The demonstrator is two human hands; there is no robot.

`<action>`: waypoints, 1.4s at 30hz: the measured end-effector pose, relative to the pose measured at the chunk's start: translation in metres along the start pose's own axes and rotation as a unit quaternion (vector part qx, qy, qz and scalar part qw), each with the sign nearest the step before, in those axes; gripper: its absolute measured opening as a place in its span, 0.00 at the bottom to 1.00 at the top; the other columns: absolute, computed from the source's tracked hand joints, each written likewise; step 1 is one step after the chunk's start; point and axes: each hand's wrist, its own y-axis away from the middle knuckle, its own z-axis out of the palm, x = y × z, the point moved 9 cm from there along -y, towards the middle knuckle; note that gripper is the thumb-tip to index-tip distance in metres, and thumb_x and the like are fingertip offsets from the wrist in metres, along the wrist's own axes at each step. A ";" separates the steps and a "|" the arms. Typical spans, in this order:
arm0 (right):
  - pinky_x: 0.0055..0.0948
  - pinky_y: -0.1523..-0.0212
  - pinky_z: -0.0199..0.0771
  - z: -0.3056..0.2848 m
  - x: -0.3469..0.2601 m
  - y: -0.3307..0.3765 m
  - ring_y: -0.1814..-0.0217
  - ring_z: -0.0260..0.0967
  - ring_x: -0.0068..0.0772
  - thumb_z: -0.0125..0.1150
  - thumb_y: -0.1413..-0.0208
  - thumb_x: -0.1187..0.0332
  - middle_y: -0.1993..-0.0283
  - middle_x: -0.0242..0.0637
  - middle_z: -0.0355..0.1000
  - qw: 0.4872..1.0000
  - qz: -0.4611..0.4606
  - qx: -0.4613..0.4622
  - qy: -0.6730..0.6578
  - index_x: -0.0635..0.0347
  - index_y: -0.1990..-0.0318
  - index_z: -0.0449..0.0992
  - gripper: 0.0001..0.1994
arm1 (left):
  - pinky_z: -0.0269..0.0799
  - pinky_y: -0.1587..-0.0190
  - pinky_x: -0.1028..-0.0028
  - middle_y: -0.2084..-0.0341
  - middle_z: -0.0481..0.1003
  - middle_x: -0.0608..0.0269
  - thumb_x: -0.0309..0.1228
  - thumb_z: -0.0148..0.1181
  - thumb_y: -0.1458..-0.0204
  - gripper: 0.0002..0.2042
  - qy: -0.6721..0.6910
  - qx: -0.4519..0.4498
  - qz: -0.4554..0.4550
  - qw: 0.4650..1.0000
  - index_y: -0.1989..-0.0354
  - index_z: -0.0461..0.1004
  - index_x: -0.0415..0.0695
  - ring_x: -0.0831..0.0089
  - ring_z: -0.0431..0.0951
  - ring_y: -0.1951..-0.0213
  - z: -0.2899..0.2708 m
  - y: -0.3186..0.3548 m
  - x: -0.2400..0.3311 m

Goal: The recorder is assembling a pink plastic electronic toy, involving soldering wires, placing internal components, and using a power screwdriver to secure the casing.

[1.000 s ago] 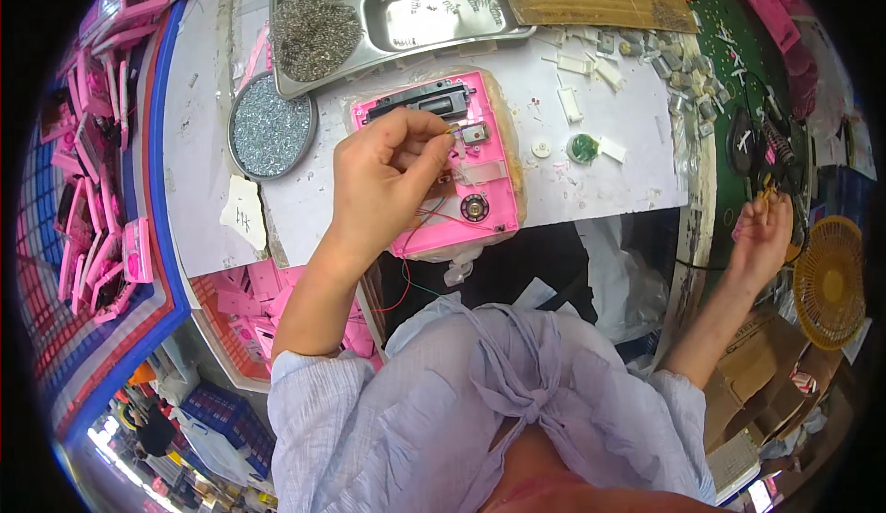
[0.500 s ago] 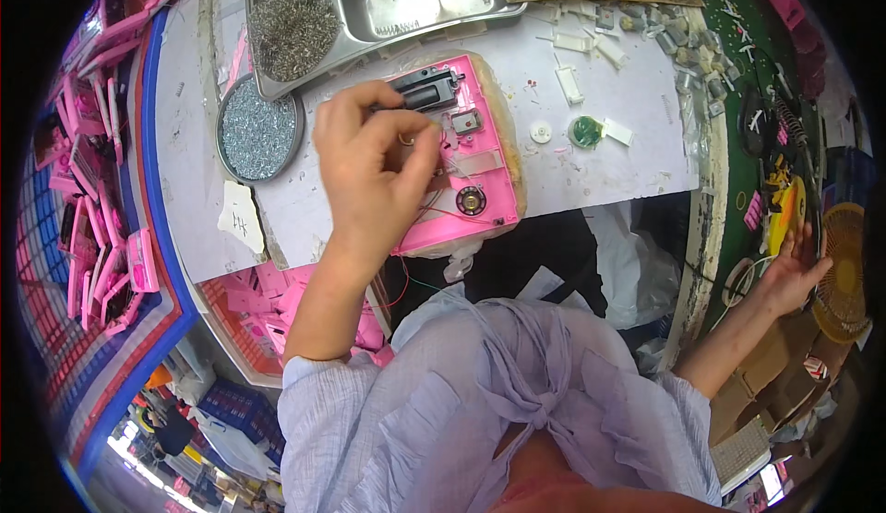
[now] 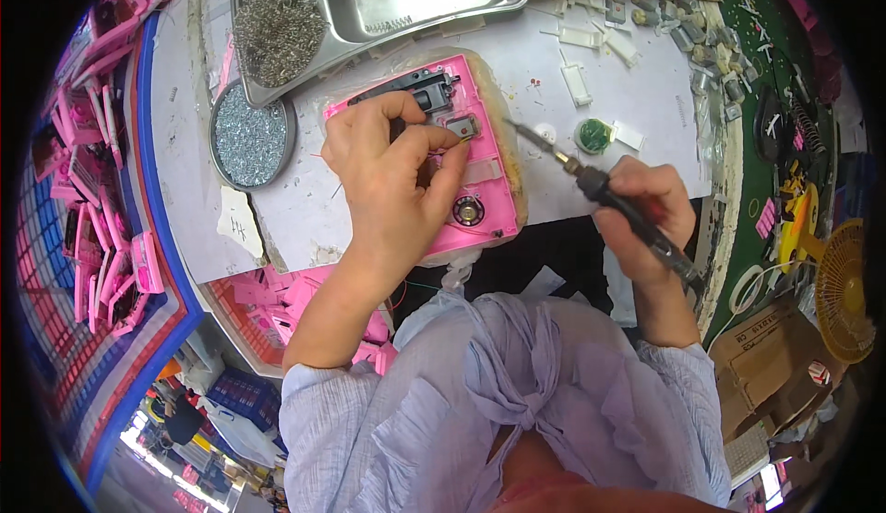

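Left hand (image 3: 392,176) rests on the pink plastic casing (image 3: 480,167) lying on the white table (image 3: 637,125), fingers curled and pinched over a small part near its centre (the part itself is too small to identify). Right hand (image 3: 646,222), fingers wrapped closed around a soldering iron (image 3: 591,181), holds its tip just beside the casing's right edge. Behind: a steel tray (image 3: 415,1) and a round dish of screws (image 3: 251,135).

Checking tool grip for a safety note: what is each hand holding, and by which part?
Right hand grips the soldering iron by its dark handle. Left hand presses on the pink casing; anything pinched is hidden.
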 end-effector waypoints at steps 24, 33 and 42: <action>0.23 0.76 0.64 0.024 -0.002 -0.017 0.77 0.66 0.24 0.72 0.54 0.76 0.72 0.33 0.73 0.990 -0.061 -0.052 0.112 0.60 0.55 0.77 0.16 | 0.59 0.52 0.63 0.64 0.69 0.62 0.28 0.73 0.61 0.08 -0.033 -0.021 0.003 0.999 0.72 0.80 0.47 0.61 0.67 0.58 0.006 -0.004 0.003; 0.31 0.77 0.66 0.032 -0.019 -0.023 0.78 0.67 0.35 0.73 0.61 0.79 0.75 0.35 0.71 0.966 -0.149 -0.095 0.187 0.60 0.59 0.80 0.17 | 0.54 0.54 0.62 0.65 0.71 0.67 0.30 0.73 0.60 0.07 -0.026 -0.011 0.011 1.000 0.73 0.80 0.48 0.63 0.68 0.58 0.005 -0.005 0.004; 0.30 0.75 0.66 0.015 -0.029 -0.018 0.76 0.69 0.35 0.73 0.60 0.79 0.71 0.38 0.75 0.975 -0.160 -0.069 0.140 0.64 0.58 0.78 0.17 | 0.56 0.54 0.62 0.65 0.70 0.66 0.29 0.73 0.61 0.07 -0.038 -0.009 0.013 0.999 0.74 0.80 0.48 0.63 0.68 0.59 0.004 -0.005 0.005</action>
